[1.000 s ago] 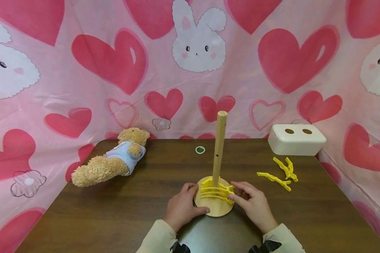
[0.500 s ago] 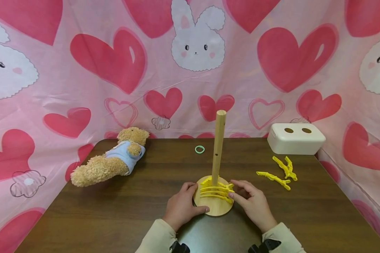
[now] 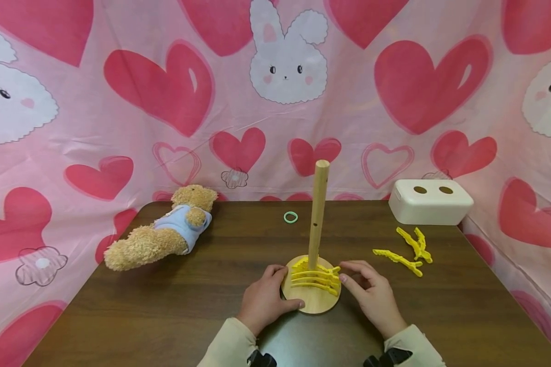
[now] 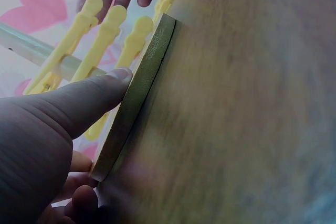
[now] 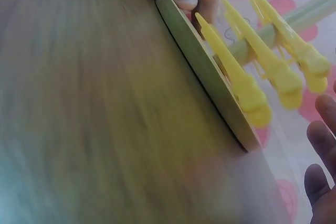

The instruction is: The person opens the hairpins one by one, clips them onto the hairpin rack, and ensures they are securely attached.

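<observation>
Several yellow alligator hair clips (image 3: 313,278) sit one above another around the foot of a wooden post (image 3: 318,214); three show clearly in the right wrist view, the lowest clip (image 5: 239,80) near the round wooden base (image 3: 316,305). My left hand (image 3: 265,300) holds the base's left edge, its thumb (image 4: 107,85) on the near rim and the fingers partly hidden behind. To the right of the clips is my right hand (image 3: 372,295), fingers loosely bent and holding nothing. In the right wrist view a gap separates its fingertips (image 5: 321,135) from the clips.
More yellow hair clips (image 3: 397,258) lie on the brown table (image 3: 188,316) to the right. A white box with two holes (image 3: 431,209) stands at the back right, a green ring (image 3: 291,217) behind the post, and a teddy bear (image 3: 170,229) at the left.
My right hand has let go of the clip's end and moved slightly right, away from it. The left hand stays on the base.
</observation>
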### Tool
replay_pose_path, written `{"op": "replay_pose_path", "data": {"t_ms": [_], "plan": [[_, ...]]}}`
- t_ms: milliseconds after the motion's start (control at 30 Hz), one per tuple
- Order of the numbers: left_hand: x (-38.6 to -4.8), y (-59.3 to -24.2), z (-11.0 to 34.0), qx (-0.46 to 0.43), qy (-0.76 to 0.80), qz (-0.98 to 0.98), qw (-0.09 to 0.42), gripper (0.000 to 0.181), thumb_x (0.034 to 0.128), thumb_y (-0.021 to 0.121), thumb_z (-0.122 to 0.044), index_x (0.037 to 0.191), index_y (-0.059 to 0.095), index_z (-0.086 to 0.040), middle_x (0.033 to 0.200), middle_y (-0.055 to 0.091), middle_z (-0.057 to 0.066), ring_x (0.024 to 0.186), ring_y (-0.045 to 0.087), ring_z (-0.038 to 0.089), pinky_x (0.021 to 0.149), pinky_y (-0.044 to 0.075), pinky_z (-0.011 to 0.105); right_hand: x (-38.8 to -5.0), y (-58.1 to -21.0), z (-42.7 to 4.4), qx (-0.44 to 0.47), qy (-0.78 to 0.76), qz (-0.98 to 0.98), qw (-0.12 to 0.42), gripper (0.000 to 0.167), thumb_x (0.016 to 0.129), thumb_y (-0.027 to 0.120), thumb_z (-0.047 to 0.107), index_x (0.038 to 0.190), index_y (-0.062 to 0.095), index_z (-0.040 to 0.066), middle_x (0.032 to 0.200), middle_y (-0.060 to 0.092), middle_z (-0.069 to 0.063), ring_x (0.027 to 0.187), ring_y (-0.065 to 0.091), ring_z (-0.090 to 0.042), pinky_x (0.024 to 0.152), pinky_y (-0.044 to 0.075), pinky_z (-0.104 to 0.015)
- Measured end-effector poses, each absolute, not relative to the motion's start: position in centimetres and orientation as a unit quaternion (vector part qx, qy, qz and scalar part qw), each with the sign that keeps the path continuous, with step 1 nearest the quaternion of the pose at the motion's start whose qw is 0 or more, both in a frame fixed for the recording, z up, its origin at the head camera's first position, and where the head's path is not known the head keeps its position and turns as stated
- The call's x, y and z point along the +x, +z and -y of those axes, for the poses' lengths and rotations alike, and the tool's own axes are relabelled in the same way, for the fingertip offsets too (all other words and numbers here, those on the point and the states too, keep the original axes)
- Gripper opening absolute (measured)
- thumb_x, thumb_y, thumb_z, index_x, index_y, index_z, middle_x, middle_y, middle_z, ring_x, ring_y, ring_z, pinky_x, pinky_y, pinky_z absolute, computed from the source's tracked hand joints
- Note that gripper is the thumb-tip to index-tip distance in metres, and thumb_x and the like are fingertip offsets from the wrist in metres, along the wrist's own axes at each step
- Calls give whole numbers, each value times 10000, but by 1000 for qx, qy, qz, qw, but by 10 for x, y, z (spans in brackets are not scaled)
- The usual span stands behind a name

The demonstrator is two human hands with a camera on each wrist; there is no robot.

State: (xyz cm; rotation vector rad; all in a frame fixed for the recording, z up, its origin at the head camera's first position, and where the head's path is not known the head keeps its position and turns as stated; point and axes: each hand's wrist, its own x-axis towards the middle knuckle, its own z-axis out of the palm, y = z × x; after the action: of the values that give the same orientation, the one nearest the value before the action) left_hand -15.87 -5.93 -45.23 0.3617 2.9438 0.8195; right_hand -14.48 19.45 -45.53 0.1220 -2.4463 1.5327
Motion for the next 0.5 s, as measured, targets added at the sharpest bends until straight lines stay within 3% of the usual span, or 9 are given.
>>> {"op": "replay_pose_path", "data": {"t_ms": [500], "plan": [[-159, -454, 59, 110, 268, -956, 37, 912, 720, 796, -665, 1416, 570, -121, 1366, 531, 14, 1065, 635, 253, 864, 518, 503, -147, -456, -224, 20, 492, 849, 191, 208, 933, 728, 126, 1129, 730, 56, 1099, 679, -36, 889, 590, -34, 715, 484, -171]]}}
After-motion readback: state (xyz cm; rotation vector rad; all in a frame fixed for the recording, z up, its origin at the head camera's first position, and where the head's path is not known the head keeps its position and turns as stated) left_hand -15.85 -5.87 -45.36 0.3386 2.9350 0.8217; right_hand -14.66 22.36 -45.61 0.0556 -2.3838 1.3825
